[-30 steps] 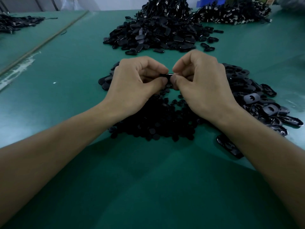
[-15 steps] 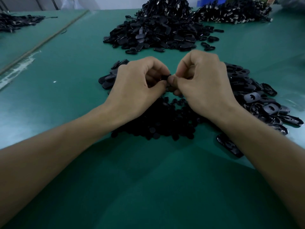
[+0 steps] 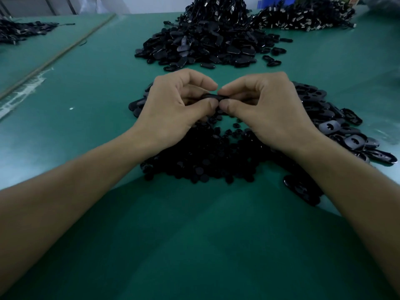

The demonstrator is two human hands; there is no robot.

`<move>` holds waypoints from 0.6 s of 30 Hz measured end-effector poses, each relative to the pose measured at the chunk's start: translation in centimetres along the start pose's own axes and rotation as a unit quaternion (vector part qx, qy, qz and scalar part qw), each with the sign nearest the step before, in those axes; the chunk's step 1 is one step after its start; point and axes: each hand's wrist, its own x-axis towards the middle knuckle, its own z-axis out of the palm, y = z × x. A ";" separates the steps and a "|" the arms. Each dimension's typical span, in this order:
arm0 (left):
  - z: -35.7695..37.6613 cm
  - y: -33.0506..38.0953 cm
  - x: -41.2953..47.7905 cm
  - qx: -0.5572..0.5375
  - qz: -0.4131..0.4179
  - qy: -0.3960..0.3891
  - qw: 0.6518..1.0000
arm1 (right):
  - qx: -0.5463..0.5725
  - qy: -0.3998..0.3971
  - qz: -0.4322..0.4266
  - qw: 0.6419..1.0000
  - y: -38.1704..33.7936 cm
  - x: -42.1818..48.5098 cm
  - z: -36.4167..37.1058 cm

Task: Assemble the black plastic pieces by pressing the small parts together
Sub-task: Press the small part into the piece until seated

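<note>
Black plastic piece [image 3: 213, 96], pinched between left hand [image 3: 173, 109] and right hand [image 3: 266, 111]; insert apparently hidden; even thumb pressure is advised until seated.

Green table cover [image 3: 86, 131], dull sheen on its left part. Thin brown strip [image 3: 58, 55] runs diagonally across the left side, far to near. White scuffed patch [image 3: 23, 92] sits just beside it. Small white speck [image 3: 71, 108] lies right of that. Blue crate [image 3: 277, 1] at the far edge, pale wall [image 3: 140, 4] behind.
</note>
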 end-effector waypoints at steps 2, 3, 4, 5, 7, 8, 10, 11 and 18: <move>0.0 0.0 0.0 -0.020 -0.016 -0.004 1.000 | 0.023 -0.006 0.008 1.000 0.2 0.1 -0.2; 0.0 0.0 0.1 -0.028 -0.022 -0.003 0.999 | 0.032 -0.008 0.010 0.999 0.3 0.1 -0.2; 0.0 0.0 0.1 -0.033 -0.027 -0.003 0.999 | 0.037 -0.008 0.012 0.999 0.3 0.1 -0.2; 0.0 0.0 0.1 -0.038 -0.033 -0.002 0.999 | 0.040 -0.009 0.014 0.999 0.4 0.2 -0.2; 0.0 0.1 0.1 -0.049 -0.043 -0.002 0.998 | 0.045 -0.012 0.018 0.999 0.4 0.2 -0.3; 0.0 0.1 0.1 -0.054 -0.047 -0.002 0.997 | 0.046 -0.013 0.020 0.999 0.4 0.3 -0.3; 0.0 0.1 0.1 -0.057 -0.053 -0.002 0.997 | 0.047 -0.013 0.020 0.999 0.5 0.3 -0.3; 0.0 0.1 0.1 -0.057 -0.054 -0.001 0.997 | 0.045 -0.012 0.020 0.999 0.5 0.3 -0.3; -0.1 0.0 0.1 -0.050 -0.058 -0.019 0.997 | -0.016 -0.023 0.022 0.999 0.0 0.2 -0.3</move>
